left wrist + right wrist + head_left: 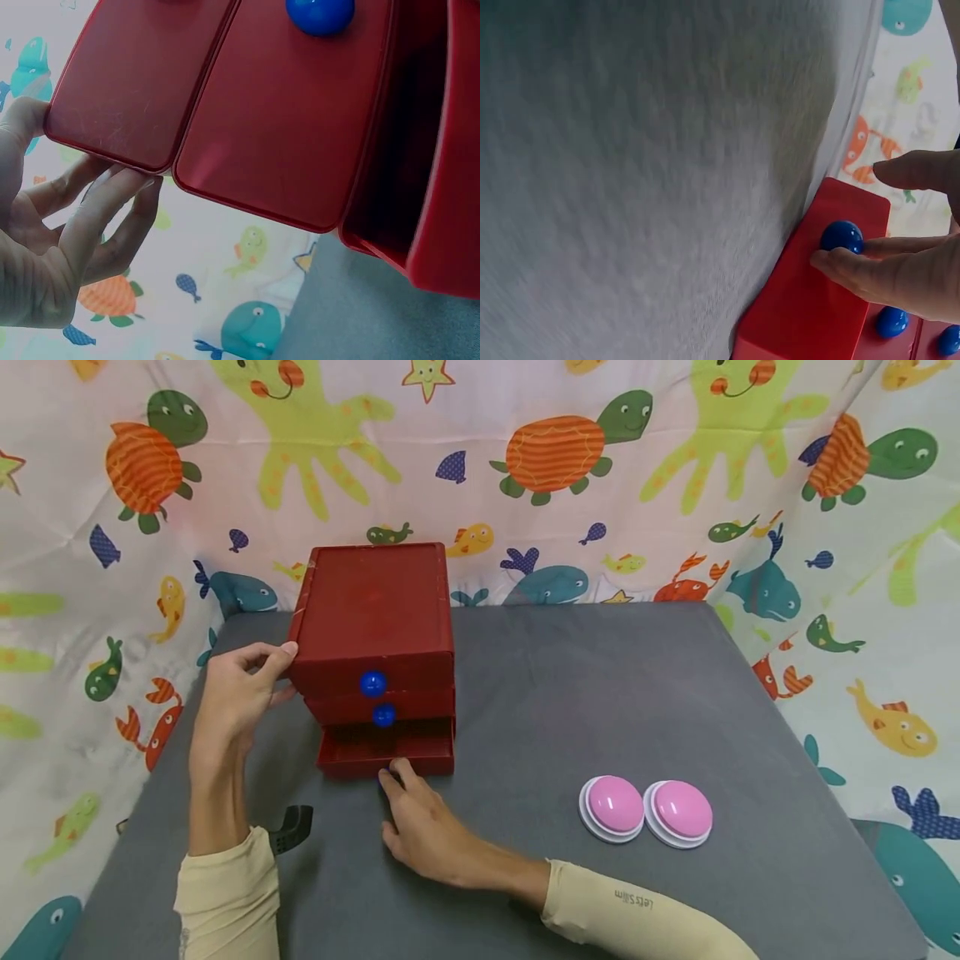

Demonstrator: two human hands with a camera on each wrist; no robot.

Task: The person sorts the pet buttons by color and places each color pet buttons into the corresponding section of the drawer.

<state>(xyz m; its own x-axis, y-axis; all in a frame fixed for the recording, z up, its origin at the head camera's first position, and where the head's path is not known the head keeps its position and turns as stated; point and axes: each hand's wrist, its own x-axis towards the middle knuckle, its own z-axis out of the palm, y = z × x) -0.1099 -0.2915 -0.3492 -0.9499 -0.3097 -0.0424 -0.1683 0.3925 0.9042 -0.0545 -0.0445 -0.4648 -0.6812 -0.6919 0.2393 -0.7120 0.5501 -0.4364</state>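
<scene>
A red drawer cabinet [375,602] with blue knobs stands on the grey table, its lowest drawer [352,768] pulled partway out. The red floor of that drawer shows. My left hand [240,689] holds the cabinet at its upper left edge; in the left wrist view the thumb lies over the top corner and the other fingers lie against the side. At the front of the lowest drawer, my right hand [431,835] has two extended fingers touching its blue knob [841,235], while the thumb stays apart from it.
Two pink push buttons [615,804] with white bases sit side by side on the table [570,693], right of the right hand. A black curved piece [292,830] juts from the left wrist. Cloth with sea animals [420,460] hangs behind and along both sides.
</scene>
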